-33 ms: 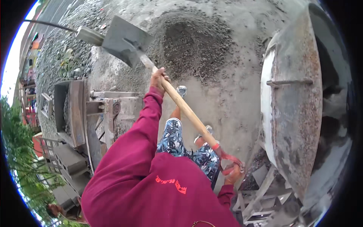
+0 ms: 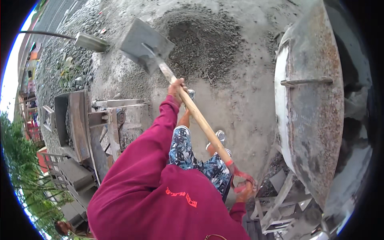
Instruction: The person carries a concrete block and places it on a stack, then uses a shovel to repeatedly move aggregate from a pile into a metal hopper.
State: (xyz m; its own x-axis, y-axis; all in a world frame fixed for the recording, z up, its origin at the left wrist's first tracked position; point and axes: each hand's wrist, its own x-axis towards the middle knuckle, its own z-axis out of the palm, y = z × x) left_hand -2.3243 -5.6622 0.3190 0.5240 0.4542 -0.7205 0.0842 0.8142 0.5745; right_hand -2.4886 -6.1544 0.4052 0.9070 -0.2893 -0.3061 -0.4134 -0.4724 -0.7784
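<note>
A shovel [image 2: 203, 122] with a pale wooden shaft lies slantwise across the space before my legs. My left hand [image 2: 176, 90] is wrapped round the shaft just behind the metal socket. At the lower right my right hand [image 2: 246, 191] grips the red end handle [image 2: 239, 175]. The grey square blade [image 2: 144, 45] is up at the far left, with no load visible on it. Beside it on the right is a heap of dark, wet-looking gravel mix [image 2: 200, 52]; whether the blade touches the ground cannot be told.
A large rusty metal drum or tub [image 2: 312, 96] stands close on the right. On the left are a box-shaped metal trough [image 2: 78, 124] on a frame and a grey cylinder [image 2: 91, 42] with a rod. Loose stones [image 2: 76, 64] lie far left; grey block-like forms [image 2: 76, 174] stand nearer.
The shovel blade and my left hand have shifted a little to the right. A gap now shows between blade and grey cylinder, which overlapped before. Both hands keep their grip.
</note>
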